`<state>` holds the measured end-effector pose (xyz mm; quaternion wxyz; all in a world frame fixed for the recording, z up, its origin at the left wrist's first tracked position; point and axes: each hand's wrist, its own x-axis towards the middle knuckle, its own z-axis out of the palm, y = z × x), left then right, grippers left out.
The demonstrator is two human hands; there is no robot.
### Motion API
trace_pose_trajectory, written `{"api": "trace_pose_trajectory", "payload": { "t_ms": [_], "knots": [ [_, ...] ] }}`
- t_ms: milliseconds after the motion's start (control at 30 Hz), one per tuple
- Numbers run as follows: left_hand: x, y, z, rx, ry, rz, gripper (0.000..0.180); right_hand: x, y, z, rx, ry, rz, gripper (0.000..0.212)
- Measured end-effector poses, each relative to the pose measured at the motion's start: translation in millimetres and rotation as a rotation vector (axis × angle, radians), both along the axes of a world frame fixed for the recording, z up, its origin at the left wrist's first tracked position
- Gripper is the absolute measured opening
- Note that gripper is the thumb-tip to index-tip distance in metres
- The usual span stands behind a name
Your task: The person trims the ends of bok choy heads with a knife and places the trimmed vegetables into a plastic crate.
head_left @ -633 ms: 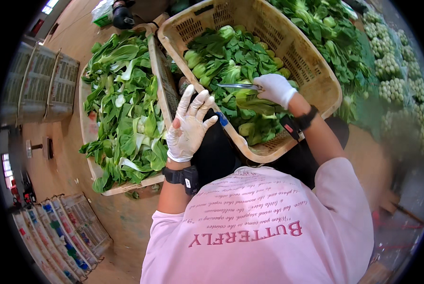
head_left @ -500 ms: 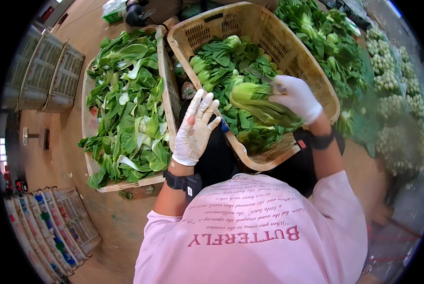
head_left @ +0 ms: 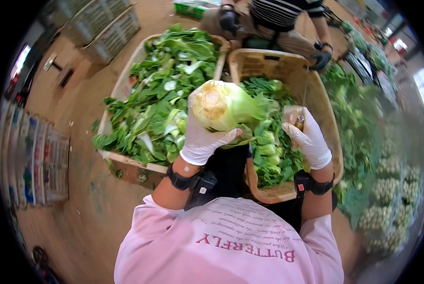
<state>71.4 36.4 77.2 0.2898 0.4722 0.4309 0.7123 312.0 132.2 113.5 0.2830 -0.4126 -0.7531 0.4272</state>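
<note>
My left hand [head_left: 200,137], in a white glove, is closed around a large head of bok choy [head_left: 240,106]. Its pale root end, brownish at the base, faces up toward me, and its leaves point right. Just to the right, my right hand [head_left: 309,139], also gloved, grips a slim knife [head_left: 300,122] by the handle. The knife's thin blade points away from me and is hard to make out. Below my hands, a tan plastic crate [head_left: 334,137] holds several heads of bok choy [head_left: 269,150]. Left of it, another crate [head_left: 127,73] is heaped with loose leaves [head_left: 150,111].
Across from me sits a person [head_left: 280,23] with black-gloved hands. More leafy greens [head_left: 347,104] lie right of the crate, beside bundled bok choy [head_left: 382,203] in rows. Stacked crates [head_left: 110,40] stand far left; more crates [head_left: 44,161] stand nearer on the left.
The bok choy has passed from my right hand to my left, root end now turned up. My left hand has closed; the right keeps the knife. The view has shifted, showing more of the person opposite.
</note>
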Motion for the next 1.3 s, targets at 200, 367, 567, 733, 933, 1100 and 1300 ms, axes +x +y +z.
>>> {"api": "trace_pose_trajectory", "payload": {
  "t_ms": [200,367,567,733,933,1100,1300],
  "knots": [
    [-67,-56,5,-0.210,0.621,0.641,0.085,-80,-7,-9,0.285,-0.002,0.265,0.025],
    [-101,-80,-21,-0.462,0.655,0.721,0.079,-161,-47,-21,0.440,0.142,0.356,0.039],
    [-120,-79,-48,-0.451,0.447,0.667,0.067,-205,-66,-65,0.739,-0.216,0.368,0.013],
    [-124,-77,-64,-0.603,0.508,0.663,0.066,-215,-54,-78,0.731,-0.315,0.378,0.008],
    [-121,-73,-73,-0.660,0.633,0.719,0.069,-223,-30,-84,0.539,-0.468,0.554,0.010],
    [-137,-80,-84,-0.716,0.582,0.822,0.067,-259,-38,-81,0.503,-0.576,0.548,0.009],
    [-155,-86,-84,-0.697,0.443,0.866,0.061,-302,-39,-88,0.521,-0.611,0.573,0.010]
  ]
}}
